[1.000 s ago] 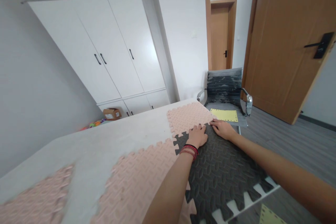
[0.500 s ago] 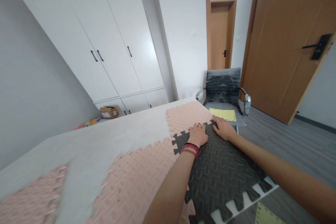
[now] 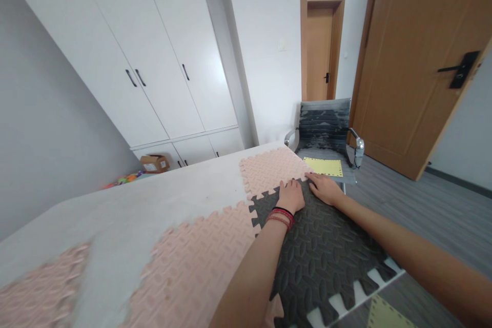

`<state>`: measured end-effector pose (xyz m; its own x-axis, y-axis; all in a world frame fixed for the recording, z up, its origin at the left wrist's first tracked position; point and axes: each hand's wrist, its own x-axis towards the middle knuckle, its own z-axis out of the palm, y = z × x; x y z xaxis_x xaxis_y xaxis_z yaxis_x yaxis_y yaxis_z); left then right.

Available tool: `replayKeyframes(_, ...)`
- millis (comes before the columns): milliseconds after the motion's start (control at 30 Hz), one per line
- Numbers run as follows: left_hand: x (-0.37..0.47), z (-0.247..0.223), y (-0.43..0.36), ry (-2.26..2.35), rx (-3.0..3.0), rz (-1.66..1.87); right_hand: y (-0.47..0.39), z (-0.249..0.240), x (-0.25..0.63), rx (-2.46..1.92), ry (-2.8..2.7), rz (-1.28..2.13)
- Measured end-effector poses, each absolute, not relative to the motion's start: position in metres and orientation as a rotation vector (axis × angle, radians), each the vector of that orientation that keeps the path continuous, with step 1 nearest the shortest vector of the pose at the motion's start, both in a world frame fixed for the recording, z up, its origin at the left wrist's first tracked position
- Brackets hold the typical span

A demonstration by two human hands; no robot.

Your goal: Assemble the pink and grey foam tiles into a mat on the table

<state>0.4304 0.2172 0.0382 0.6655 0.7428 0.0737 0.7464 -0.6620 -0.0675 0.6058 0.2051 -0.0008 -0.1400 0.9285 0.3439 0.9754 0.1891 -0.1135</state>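
A black foam mat tile [image 3: 326,246] with jigsaw edges lies on the white table [image 3: 154,210] along its right side. My left hand [image 3: 291,197] presses down on its far part, fingers forward and slightly bent, beside the seam with the far pink foam tile [image 3: 271,166]. Flat on the far right corner of the black tile rests my right hand [image 3: 323,188], its fingertips at the same seam. A larger pink foam tile [image 3: 200,261] adjoins the black one on the left, partly hidden by my left forearm. Neither hand grasps anything.
Another pink tile [image 3: 42,287] lies apart at the near left. Beyond the table's right end stands an office chair [image 3: 325,123] with a yellow perforated sheet [image 3: 323,166] on it. A second yellow sheet [image 3: 384,312] shows below the near right edge. White cabinets [image 3: 161,61] line the back.
Both hands stay on the black tile near the seam, with the right fingers shifted slightly left. The camera view has turned a little; the tiles look unchanged.
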Motion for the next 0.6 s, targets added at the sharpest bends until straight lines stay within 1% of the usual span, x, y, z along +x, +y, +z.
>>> replayKeyframes(133, 0.433, 0.035, 0.217, -1.28, -2.79, -0.064, 0.207, 0.0, 0.607, -1.774, -2.169, -0.16)
replayKeyframes(300, 0.427, 0.035, 0.21, -1.289, -2.832, -0.155, 0.209, 0.001, 0.608, -1.803, -2.197, -0.134)
replayKeyframes(467, 0.407, 0.05, 0.2, -1.254, -2.981, -0.224, 0.208, 0.006, 0.603, -1.843, -2.208, -0.112)
replayKeyframes(600, 0.367, 0.067, 0.189, -1.3, -3.125, -0.251, 0.207, 0.008, 0.601, -1.872, -2.203, -0.112)
